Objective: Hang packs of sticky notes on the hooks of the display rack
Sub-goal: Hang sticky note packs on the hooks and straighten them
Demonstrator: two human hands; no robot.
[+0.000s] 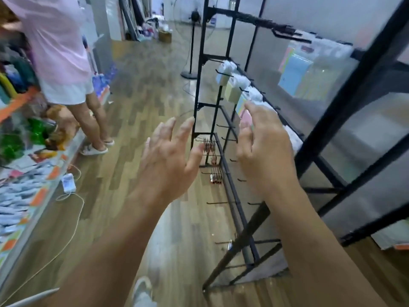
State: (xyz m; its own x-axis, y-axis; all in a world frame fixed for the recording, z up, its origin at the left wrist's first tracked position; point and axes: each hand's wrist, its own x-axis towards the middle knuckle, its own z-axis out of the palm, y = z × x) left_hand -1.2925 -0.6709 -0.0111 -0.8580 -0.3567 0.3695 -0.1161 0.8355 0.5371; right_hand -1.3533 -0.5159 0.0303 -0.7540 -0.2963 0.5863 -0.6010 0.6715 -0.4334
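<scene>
Both hands are raised in front of the display rack [201,63] and hold nothing. The left hand [168,158] hangs in the air with its fingers spread and straight, well clear of the frame. The right hand [265,151] is loosely opened with the thumb apart, right at the near end of the middle rail. That position suggests a pack is being either let go or steadied. The packs of sticky notes [232,95] hang in a line along that rail, each on its own prong so the faces look out towards the aisle. The nearest, a pink pack [246,120], sits just behind the right fingers, which cover part of it. Whether they touch it cannot be told. Larger blue packs [294,72] hang on the upper row, smeared by blur. Many lower hooks [215,203] stand bare, so by my judgement much hanging is left. Small copper-coloured items [210,147] on some low prongs are too blurred to identify. No spare stock of packs is in view. On the left, a counter [75,145] of mixed goods is cut off by the picture edge, and a person in a pink top [55,41] stands beside it.
</scene>
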